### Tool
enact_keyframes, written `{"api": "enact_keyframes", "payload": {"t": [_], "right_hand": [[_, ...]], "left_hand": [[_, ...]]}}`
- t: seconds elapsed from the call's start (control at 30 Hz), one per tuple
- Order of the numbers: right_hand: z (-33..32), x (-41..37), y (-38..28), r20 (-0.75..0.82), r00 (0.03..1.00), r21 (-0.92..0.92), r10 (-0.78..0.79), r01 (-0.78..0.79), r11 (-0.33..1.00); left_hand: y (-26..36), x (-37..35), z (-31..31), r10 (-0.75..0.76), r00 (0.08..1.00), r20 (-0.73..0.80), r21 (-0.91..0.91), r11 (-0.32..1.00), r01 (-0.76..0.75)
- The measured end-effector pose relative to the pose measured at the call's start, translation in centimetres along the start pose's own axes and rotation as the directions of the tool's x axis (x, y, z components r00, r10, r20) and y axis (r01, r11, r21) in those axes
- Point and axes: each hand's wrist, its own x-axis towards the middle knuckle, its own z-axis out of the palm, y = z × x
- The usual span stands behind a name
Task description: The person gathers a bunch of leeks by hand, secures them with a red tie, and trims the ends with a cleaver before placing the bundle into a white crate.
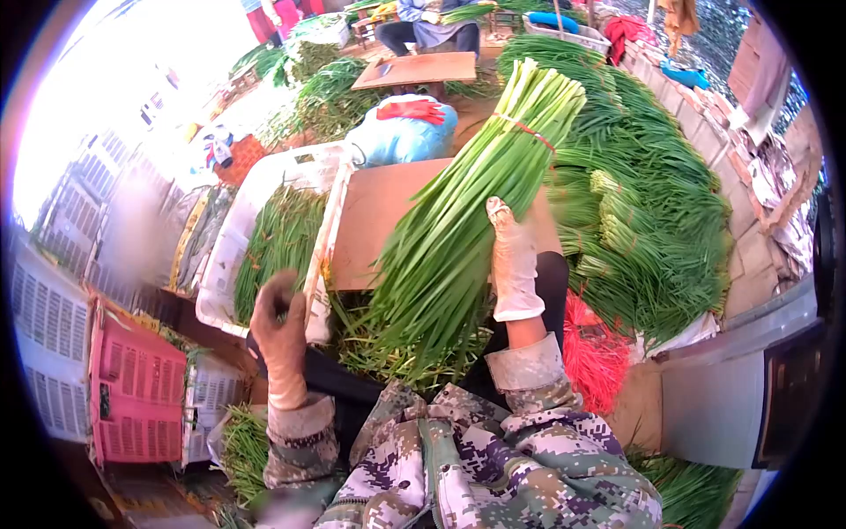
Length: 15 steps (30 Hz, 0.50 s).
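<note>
In the middle, my right hand (513,269), in a pale glove, grips a large bundle of garlic chives (476,189). A thin red band ties the bundle near its pale cut ends, which point up and away. Its green leaf tips hang down towards my lap. My left hand (280,339), also gloved, is lifted beside the white crate (204,295). Its fingers are curved and apart, with nothing visible in them. Under the bundle is a brown board (366,234), partly covered by the leaves.
Red ties (592,357) lie beside my right knee. Many chive bundles (639,207) are heaped at the right. A blue bag (401,141) with a red glove (412,111) on it stands beyond the board. Pink crate (137,388) at left; another person (432,31) sits at the far end.
</note>
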Motion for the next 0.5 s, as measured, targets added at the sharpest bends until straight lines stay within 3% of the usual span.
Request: {"api": "enact_keyframes", "payload": {"t": [0.03,0.07,0.13,0.17,0.27,0.3,0.33,0.37,0.5], "right_hand": [[0.5,-0.3,-0.1,-0.001,1.000,0.052,0.003,-0.003,0.999],[0.6,-0.3,0.6,0.039,0.999,0.192,-0.014,0.006,0.981],[0.4,-0.7,2.1,0.077,0.997,0.205,0.015,-0.031,0.978],[0.5,-0.8,3.1,0.108,0.994,0.244,-0.004,-0.023,0.970],[1.0,-2.9,2.2,0.108,0.993,0.235,-0.035,0.008,0.972],[1.1,-3.5,1.9,0.124,0.992,0.237,-0.029,-0.001,0.972],[1.2,-4.0,1.7,0.157,0.986,0.157,-0.051,0.026,0.987],[1.4,-4.4,1.4,0.190,0.979,0.080,-0.071,0.056,0.995],[2.3,-6.2,-0.3,0.261,0.958,-0.001,-0.116,0.120,0.993]], "left_hand": [[0.1,0.8,0.3,-0.063,0.996,0.056,-0.145,0.987,0.071],[1.2,1.8,0.7,-0.009,0.998,0.055,-0.115,0.993,0.016],[3.2,3.8,1.7,0.157,0.983,0.095,-0.092,0.985,-0.148],[4.8,4.6,2.2,0.187,0.974,0.131,-0.163,0.973,-0.165],[8.4,7.0,4.5,0.134,0.971,0.198,-0.394,0.918,-0.046],[9.5,7.6,5.4,0.127,0.965,0.231,-0.397,0.917,-0.025],[9.6,8.2,6.4,0.191,0.949,0.251,-0.422,0.904,-0.070],[10.1,8.2,7.3,0.105,0.926,0.363,-0.479,0.873,0.089],[10.2,8.0,10.4,0.112,0.862,0.495,-0.631,0.728,0.268]]}}
